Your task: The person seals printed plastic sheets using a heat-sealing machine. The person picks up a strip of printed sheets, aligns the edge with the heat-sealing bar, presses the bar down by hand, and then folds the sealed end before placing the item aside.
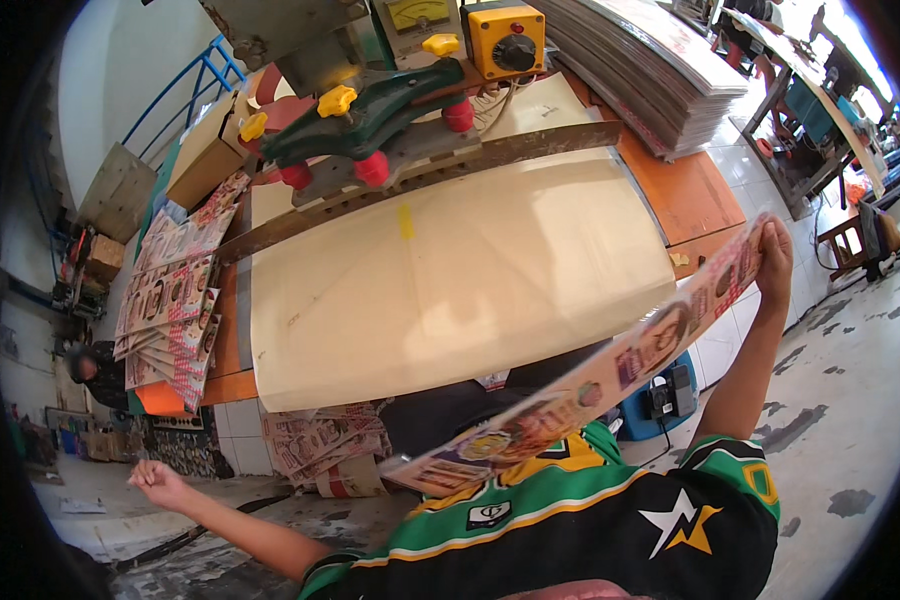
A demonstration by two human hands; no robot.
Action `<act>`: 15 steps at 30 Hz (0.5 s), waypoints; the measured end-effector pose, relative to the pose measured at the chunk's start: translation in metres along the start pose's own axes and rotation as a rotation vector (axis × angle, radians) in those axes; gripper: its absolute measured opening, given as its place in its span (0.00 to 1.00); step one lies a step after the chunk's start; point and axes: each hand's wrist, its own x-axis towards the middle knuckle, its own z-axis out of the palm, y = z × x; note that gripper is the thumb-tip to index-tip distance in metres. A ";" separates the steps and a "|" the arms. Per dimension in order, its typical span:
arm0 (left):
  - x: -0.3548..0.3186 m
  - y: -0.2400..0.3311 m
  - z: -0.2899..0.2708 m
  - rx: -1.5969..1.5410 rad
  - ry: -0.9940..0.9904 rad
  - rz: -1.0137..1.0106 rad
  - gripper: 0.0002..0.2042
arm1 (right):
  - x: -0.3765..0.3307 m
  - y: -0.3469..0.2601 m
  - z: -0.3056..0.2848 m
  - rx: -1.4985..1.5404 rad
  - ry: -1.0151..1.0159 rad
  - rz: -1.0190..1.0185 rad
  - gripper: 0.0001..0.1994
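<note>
My right hand (773, 252) is raised at the right, its fingers closed on one end of a long printed sheet (653, 348). The sheet, covered in food pictures, slants down to the left across my lap, and its lower left end hangs free. Away to the lower left, my left hand (158, 484) is held out in the air with curled fingers and nothing visible in them. Before me lies a wide cream-coloured board (450, 270) on the machine's table. A long metal bar (530, 150) crosses behind it, under a dark green clamp frame (370, 110) with yellow knobs and red feet.
Overlapping printed sheets (175, 295) lie at the table's left end; more printed pieces (320, 440) are below the front edge. An orange control box (507, 42) stands at the back. Behind right is a tall stack of flat boards (650, 70). A blue stool-like object (670, 390) is beside me.
</note>
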 end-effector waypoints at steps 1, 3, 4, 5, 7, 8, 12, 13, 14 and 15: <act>0.010 0.041 -0.021 0.012 -0.020 0.021 0.14 | 0.002 0.005 -0.008 0.046 0.009 -0.009 0.16; 0.022 0.071 -0.042 0.009 0.132 0.060 0.15 | 0.006 0.005 -0.030 0.110 0.035 -0.041 0.16; 0.027 0.073 -0.046 0.051 0.154 0.062 0.15 | 0.009 0.005 -0.031 0.118 0.025 -0.028 0.15; 0.031 0.076 -0.048 0.097 0.175 0.066 0.15 | 0.014 0.008 -0.031 0.130 0.015 -0.014 0.15; 0.034 0.071 -0.045 0.148 0.202 0.034 0.15 | 0.022 0.010 -0.031 0.179 -0.120 -0.024 0.15; 0.034 0.065 -0.041 0.155 0.205 0.008 0.15 | 0.025 0.013 -0.028 0.204 -0.096 -0.019 0.15; 0.009 -0.053 0.010 0.415 0.301 -0.133 0.16 | 0.024 -0.007 0.005 0.228 0.101 -0.049 0.14; 0.006 -0.051 0.017 0.500 0.200 -0.193 0.12 | 0.028 -0.002 0.014 0.247 0.136 -0.054 0.14; 0.002 -0.046 0.026 0.641 0.188 -0.163 0.10 | 0.031 0.003 0.019 0.264 0.173 -0.059 0.14; -0.006 -0.077 0.049 0.769 0.179 -0.149 0.09 | 0.031 0.005 0.018 0.251 0.151 -0.064 0.16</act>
